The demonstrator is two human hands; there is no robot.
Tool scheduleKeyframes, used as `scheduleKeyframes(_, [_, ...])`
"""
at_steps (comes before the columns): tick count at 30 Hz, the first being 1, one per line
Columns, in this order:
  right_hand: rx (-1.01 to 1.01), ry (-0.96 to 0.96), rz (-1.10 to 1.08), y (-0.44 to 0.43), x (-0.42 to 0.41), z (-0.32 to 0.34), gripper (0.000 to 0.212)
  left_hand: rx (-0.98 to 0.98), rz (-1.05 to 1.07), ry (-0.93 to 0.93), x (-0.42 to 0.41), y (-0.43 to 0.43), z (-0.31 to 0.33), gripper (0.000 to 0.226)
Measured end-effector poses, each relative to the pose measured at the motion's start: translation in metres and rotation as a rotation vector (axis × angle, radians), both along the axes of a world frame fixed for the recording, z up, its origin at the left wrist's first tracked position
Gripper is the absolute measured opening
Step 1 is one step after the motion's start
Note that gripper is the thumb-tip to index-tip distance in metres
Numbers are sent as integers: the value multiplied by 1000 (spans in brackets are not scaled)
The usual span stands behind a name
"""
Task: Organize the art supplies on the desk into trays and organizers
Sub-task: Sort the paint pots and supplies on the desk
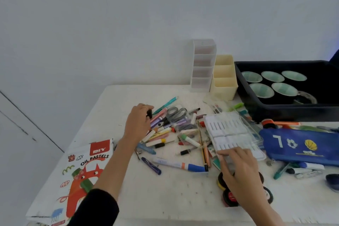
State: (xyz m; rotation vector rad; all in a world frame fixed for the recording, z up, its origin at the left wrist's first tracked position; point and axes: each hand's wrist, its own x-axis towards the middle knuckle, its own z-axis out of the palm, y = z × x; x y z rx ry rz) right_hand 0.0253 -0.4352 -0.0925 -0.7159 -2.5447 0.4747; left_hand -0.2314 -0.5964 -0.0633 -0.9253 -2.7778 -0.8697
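Note:
A heap of markers, pens and highlighters (170,130) lies in the middle of the white desk (165,189), with grey scissors (176,113) on top. My left hand (137,123) reaches into the heap's left side and pinches a small black object (149,113). My right hand (238,169) rests with straight fingers on the near edge of a clear plastic case (233,134) with white inserts. A white tiered organizer (201,64) and a cream three-compartment organizer (224,79) stand at the back, both holding nothing.
A black tray (245,86) with several green-lined bowls sits at back right. A blue pencil pouch (300,146) lies right of the case. An oil pastels box (82,174) lies front left. Tape rolls (229,200) sit under my right wrist. More pens lie at far right.

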Motion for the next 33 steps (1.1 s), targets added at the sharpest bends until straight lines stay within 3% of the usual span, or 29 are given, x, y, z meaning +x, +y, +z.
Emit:
scheduleKeyframes(3, [36, -56, -28, -2, 1, -7, 17, -313, -74, 25, -22, 6, -2, 53])
scheduleKeyframes(5, [45, -70, -48, -4, -1, -8, 18, -357, -103, 31, -32, 9, -7, 51])
scheduleKeyframes(12, [10, -24, -42, -4, 1, -8, 18, 56, -7, 80, -30, 4, -7, 36])
scheduleKeyframes(15, [-149, 74, -18, 0, 1, -4, 21, 353, 51, -57, 0, 4, 8, 40])
scheduleKeyframes(18, [-304, 107, 24, 9, 5, 5, 25, 503, -23, -289, 48, 2, 22, 41])
scheduleKeyframes(20, [-309, 109, 26, 13, 10, 11, 25, 502, -130, -408, 84, -2, 25, 39])
scheduleKeyframes(27, [-336, 231, -6, 16, 39, 16, 28, 397, -352, -533, 178, 3, 7, 39])
scheduleKeyframes(33, [-326, 290, -43, 12, 51, 3, 29, 347, -329, -340, 204, 16, -21, 41])
